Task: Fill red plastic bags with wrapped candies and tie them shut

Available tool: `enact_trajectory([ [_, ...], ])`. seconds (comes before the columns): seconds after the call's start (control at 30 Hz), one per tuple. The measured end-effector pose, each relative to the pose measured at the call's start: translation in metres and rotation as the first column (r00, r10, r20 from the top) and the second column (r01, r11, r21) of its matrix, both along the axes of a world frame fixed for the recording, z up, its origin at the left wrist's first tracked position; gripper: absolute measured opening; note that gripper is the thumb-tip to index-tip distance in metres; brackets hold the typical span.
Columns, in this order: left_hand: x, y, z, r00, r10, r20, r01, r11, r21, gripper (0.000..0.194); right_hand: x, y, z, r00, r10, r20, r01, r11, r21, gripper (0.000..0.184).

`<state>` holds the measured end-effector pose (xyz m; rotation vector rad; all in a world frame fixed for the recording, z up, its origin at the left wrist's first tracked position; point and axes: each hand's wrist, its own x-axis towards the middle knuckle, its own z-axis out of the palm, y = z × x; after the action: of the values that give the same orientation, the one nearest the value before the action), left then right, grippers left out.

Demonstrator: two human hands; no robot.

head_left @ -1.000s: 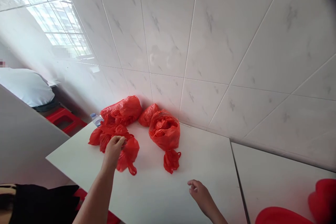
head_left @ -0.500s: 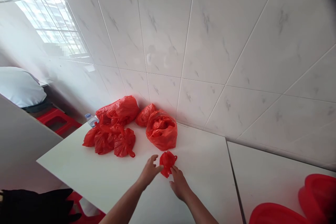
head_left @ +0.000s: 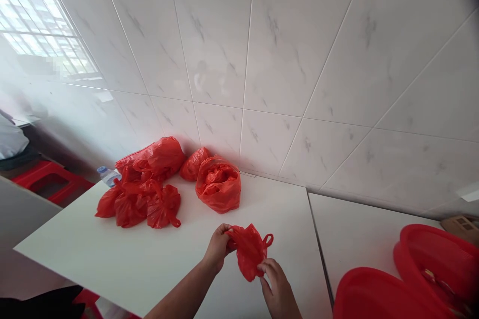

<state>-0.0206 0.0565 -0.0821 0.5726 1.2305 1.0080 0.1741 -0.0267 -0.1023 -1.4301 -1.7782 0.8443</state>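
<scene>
A small red plastic bag [head_left: 250, 251] with a looped handle is held between my two hands over the white table [head_left: 202, 239]. My left hand [head_left: 218, 249] has its fingers closed on the bag's left edge. On the lower right edge, my right hand [head_left: 276, 284] pinches the plastic with thumb and fingers. Just beyond stands an open red bag [head_left: 219, 187] stuffed with crumpled red plastic. Several tied red bags [head_left: 145, 204] lie in a cluster to the left, and a larger red bag [head_left: 159, 157] rests behind them by the wall.
A clear bottle with a blue cap [head_left: 108, 175] lies at the table's far left. Red plastic basins [head_left: 377, 291] sit on the adjoining table at right, near a cardboard box [head_left: 462, 227]. A red stool [head_left: 50, 179] stands beyond the left edge, beside a person's light clothing [head_left: 11, 139].
Both hands have taken hold of the small red bag, which is now lifted nearer and spread wider. The view has turned to the right, bringing more of the basins in.
</scene>
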Motion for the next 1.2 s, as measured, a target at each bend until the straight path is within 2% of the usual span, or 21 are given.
enact_trajectory([
  [0.1, 0.007, -0.001, 0.012, 1.000, 0.006, 0.001, -0.006, 0.999, 0.047, 0.017, -0.002, 0.000, 0.008, 0.995, -0.024, 0.099, 0.023, 1.000, 0.012, 0.016],
  [0.27, 0.013, 0.002, 0.029, 1.000, -0.020, 0.017, 0.019, 0.999, 0.048, 0.017, -0.003, 0.003, 0.012, 0.957, -0.090, 0.276, 0.125, 0.986, -0.110, 0.011],
  [0.4, 0.008, 0.011, 0.041, 1.000, 0.013, 0.006, -0.013, 0.999, 0.041, 0.019, 0.011, 0.007, 0.008, 0.915, -0.065, 0.399, 0.149, 0.972, -0.184, 0.017],
  [0.53, -0.007, 0.014, 0.054, 0.998, -0.014, -0.062, 0.017, 0.998, 0.055, 0.015, 0.033, 0.018, 0.014, 0.897, -0.123, 0.426, 0.222, 0.956, -0.193, 0.017],
  [0.57, -0.012, 0.013, 0.057, 0.996, -0.050, -0.077, 0.055, 0.997, 0.060, 0.014, 0.039, 0.021, 0.018, 0.892, -0.146, 0.427, 0.238, 0.956, -0.172, 0.016],
  [0.63, -0.020, 0.006, 0.060, 0.971, -0.212, -0.112, 0.222, 0.972, 0.079, 0.022, 0.049, 0.029, 0.027, 0.895, -0.189, 0.403, 0.265, 0.954, -0.140, 0.014],
  [0.67, -0.023, 0.001, 0.060, 0.933, -0.329, -0.148, 0.343, 0.936, 0.084, 0.028, 0.053, 0.033, 0.031, 0.901, -0.206, 0.381, 0.274, 0.952, -0.134, 0.013],
  [0.73, -0.026, -0.009, 0.056, 0.799, -0.538, -0.270, 0.571, 0.819, 0.056, 0.041, 0.060, 0.039, 0.038, 0.917, -0.229, 0.327, 0.284, 0.950, -0.130, 0.015],
  [0.77, -0.026, -0.014, 0.052, 0.735, -0.584, -0.343, 0.630, 0.776, 0.030, 0.045, 0.063, 0.042, 0.041, 0.924, -0.238, 0.298, 0.286, 0.950, -0.126, 0.016],
  [0.8, -0.025, -0.018, 0.047, 0.700, -0.586, -0.407, 0.644, 0.765, 0.006, 0.046, 0.065, 0.043, 0.043, 0.929, -0.250, 0.272, 0.290, 0.949, -0.119, 0.016],
  [0.87, -0.021, -0.023, 0.037, 0.694, -0.531, -0.486, 0.603, 0.797, -0.009, 0.032, 0.071, 0.045, 0.043, 0.931, -0.281, 0.234, 0.310, 0.945, -0.100, 0.016],
  [0.93, -0.015, -0.023, 0.029, 0.734, -0.468, -0.492, 0.536, 0.844, -0.005, 0.013, 0.078, 0.045, 0.041, 0.923, -0.307, 0.231, 0.333, 0.939, -0.083, 0.015],
  [1.07, -0.001, -0.016, 0.028, 0.806, -0.411, -0.426, 0.448, 0.894, -0.014, 0.006, 0.088, 0.041, 0.039, 0.909, -0.286, 0.304, 0.323, 0.943, -0.081, 0.019],
  [1.13, 0.005, -0.013, 0.032, 0.828, -0.387, -0.406, 0.418, 0.908, -0.013, 0.005, 0.083, 0.035, 0.045, 0.894, -0.331, 0.301, 0.337, 0.941, 0.033, 0.031],
  [1.2, 0.012, -0.012, 0.036, 0.839, -0.366, -0.402, 0.396, 0.918, -0.010, 0.005, 0.068, 0.028, 0.055, 0.880, -0.407, 0.243, 0.354, 0.905, 0.235, 0.045],
])
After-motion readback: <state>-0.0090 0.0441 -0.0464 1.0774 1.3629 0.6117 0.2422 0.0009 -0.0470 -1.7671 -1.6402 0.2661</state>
